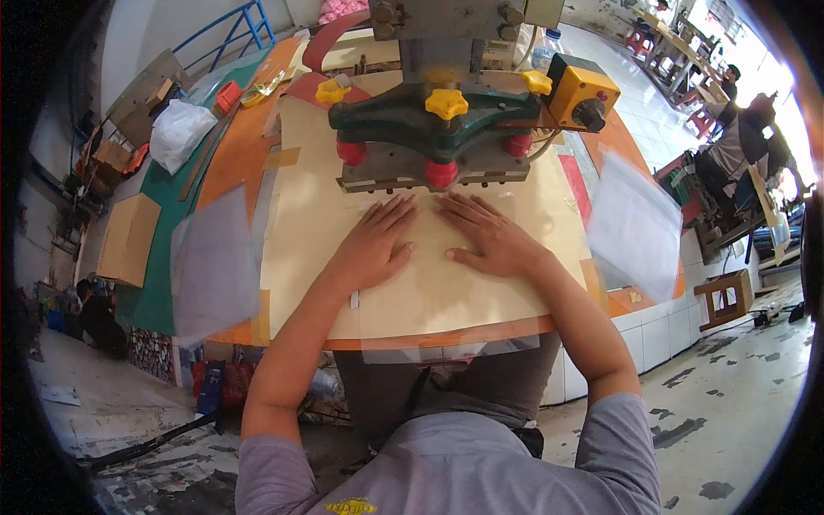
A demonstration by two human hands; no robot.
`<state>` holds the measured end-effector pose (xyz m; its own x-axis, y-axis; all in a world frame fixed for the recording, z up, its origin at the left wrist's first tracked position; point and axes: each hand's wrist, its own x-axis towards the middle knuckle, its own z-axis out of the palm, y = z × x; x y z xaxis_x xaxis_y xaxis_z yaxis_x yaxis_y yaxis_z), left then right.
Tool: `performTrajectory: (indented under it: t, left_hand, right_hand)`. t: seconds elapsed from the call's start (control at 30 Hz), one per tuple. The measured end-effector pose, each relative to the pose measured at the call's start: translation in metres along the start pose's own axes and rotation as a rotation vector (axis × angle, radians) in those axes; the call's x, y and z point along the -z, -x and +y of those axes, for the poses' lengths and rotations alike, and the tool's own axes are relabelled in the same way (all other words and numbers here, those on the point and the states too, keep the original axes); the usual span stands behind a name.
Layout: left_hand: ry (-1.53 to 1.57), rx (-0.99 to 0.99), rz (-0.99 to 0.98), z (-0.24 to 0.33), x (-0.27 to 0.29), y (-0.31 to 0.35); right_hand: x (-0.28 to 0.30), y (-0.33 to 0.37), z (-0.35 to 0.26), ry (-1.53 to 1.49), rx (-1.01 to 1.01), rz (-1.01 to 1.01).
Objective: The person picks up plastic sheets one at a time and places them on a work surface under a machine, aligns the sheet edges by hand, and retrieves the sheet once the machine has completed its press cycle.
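Note:
My left hand [371, 247] lies flat, palm down, with its fingers stretched toward the press. Beside it my right hand [489, 236] rests the same way, its thumb pointing left. Both press on a pale yellow board [309, 206]. A clear plastic sheet [455, 346] hangs over the board's near edge and seems to run up under my hands; its outline is faint. Just beyond my fingertips stands a press head [481, 172] with a metal plate, a dark green bracket, yellow knobs and red feet. A small white strip [354, 299] is by my left wrist.
Clear plastic sheets or bags lie at the left [215, 266] and in a right-hand pile [635, 227]. A yellow control box [584, 93] with a black knob sits right of the press. A cardboard box [129, 239] and white plastic bag [182, 133] are farther left. People work at far right.

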<state>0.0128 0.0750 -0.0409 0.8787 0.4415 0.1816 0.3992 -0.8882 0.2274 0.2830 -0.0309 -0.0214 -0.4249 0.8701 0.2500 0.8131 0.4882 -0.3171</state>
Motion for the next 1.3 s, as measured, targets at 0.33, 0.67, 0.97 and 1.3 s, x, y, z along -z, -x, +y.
performTrajectory:
  t: [0.33, 0.67, 0.97, 1.3]
  left_hand:
    - [0.029, 0.071, 0.046, 0.001, 0.000, 0.003]
    - [-0.144, 0.265, 0.098, 0.011, 0.027, 0.019]
    - [0.137, 0.278, 0.250, 0.055, 0.024, 0.113]
    - [0.028, 0.337, 0.160, 0.068, 0.020, 0.116]
  right_hand:
    - [0.010, 0.015, 0.012, 0.018, -0.117, 0.060]
    - [0.031, 0.038, 0.027, 0.103, -0.298, 0.179]
    - [0.028, 0.101, -0.051, 0.049, -0.432, 0.233]
    - [0.020, 0.104, -0.063, 0.064, -0.454, 0.188]
